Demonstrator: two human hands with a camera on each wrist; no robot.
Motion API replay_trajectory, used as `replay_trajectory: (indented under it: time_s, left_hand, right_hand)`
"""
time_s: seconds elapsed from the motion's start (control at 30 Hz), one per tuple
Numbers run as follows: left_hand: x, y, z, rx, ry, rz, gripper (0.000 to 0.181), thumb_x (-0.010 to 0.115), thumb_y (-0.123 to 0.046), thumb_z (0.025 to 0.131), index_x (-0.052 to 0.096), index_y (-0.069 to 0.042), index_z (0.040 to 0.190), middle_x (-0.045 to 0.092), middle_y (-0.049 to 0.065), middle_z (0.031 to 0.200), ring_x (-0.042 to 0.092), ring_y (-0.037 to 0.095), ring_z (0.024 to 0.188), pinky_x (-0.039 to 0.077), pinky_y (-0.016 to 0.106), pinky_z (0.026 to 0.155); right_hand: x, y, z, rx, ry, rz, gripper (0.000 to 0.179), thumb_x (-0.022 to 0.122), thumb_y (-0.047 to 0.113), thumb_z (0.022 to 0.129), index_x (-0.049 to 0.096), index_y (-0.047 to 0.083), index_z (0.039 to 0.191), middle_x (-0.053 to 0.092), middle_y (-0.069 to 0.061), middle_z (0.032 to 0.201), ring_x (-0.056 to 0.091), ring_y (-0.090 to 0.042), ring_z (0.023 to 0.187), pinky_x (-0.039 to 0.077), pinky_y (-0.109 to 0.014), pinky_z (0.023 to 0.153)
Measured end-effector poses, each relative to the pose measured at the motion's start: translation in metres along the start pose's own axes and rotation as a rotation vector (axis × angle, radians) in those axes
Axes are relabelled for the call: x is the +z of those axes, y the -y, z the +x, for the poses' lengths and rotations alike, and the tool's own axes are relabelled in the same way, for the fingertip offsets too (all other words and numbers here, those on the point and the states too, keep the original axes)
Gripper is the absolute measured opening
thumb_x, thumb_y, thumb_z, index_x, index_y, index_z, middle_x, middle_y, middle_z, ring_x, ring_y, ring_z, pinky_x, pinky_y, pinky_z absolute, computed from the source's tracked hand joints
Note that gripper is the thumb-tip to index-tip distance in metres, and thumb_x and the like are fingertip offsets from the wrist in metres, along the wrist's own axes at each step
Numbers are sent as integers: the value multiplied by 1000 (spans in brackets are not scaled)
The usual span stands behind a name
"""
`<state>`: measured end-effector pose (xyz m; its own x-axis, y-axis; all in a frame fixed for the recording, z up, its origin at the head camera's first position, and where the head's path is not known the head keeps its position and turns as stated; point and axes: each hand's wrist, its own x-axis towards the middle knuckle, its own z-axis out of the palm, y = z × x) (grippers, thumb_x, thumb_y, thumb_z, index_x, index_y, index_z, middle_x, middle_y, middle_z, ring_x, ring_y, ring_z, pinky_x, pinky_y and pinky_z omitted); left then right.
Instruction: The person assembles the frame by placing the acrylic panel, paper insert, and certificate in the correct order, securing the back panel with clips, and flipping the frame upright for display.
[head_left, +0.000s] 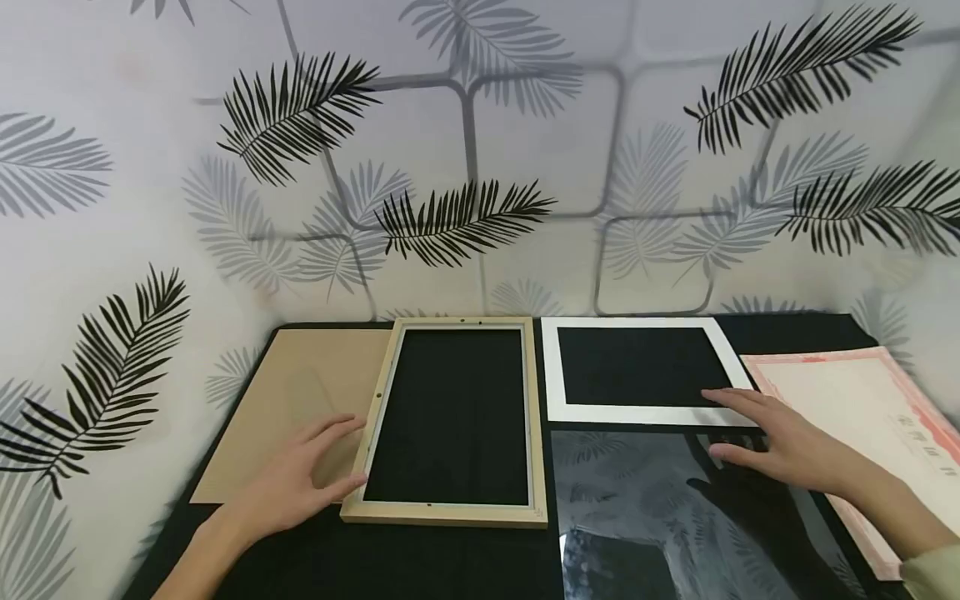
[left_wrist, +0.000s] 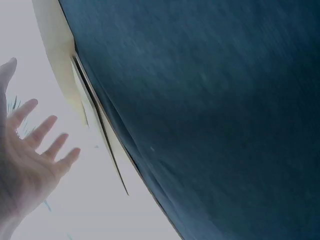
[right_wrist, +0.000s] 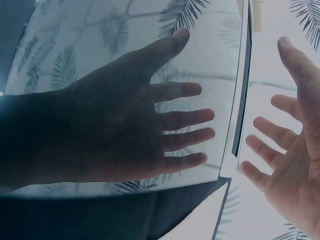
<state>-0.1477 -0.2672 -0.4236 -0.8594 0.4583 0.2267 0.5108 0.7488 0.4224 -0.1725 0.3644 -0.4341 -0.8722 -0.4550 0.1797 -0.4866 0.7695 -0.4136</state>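
Note:
My left hand is at the left side of a light wooden picture frame, fingers spread and loosely bent over a brown backing board. In the left wrist view, that hand shows an empty palm. My right hand hovers with fingers extended over a glossy clear sheet and the lower right corner of a white rectangular mat. The right wrist view shows this hand holding nothing, with its dark reflection in the sheet.
A pink-bordered paper certificate lies at the right, partly beneath my right forearm. Everything lies on a black-covered table. Behind it hangs a pale curtain-like backdrop printed with leaves.

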Motion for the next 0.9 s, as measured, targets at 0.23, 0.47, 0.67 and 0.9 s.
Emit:
replay_trajectory:
  time_s: [0.23,0.47,0.67,0.9]
  left_hand:
    - [5,-16,3,73,48,-35,55,84,-45,83,68,-17,128,60,-7,122,58,19,110,51,47,91]
    - [10,-18,-2,141,109,-43,51,83,-45,84,69,-16,124,61,-5,115,56,19,103,51,42,85]
    - [10,-15,-4,148,106,-57,47,87,-33,83,69,-15,122,62,-6,112,55,15,98,52,38,82]
    - [8,-12,-5,104,148,-159,46,88,-27,83,68,-11,121,60,-7,107,59,12,94,55,33,80]
  right_hand:
    - [0,1,8,-18,52,0,67,87,44,79,66,6,131,59,-15,127,57,-41,114,48,-63,87]
    - [7,-4,0,-54,70,-51,70,88,52,74,69,8,125,58,-7,120,59,-30,106,52,-50,83]
    - [12,-7,-2,-105,34,-73,68,91,48,70,72,6,120,57,-5,117,58,-25,103,52,-44,80]
    - [12,-7,1,-89,42,-38,64,92,44,69,72,7,117,58,-3,115,57,-26,103,52,-44,80]
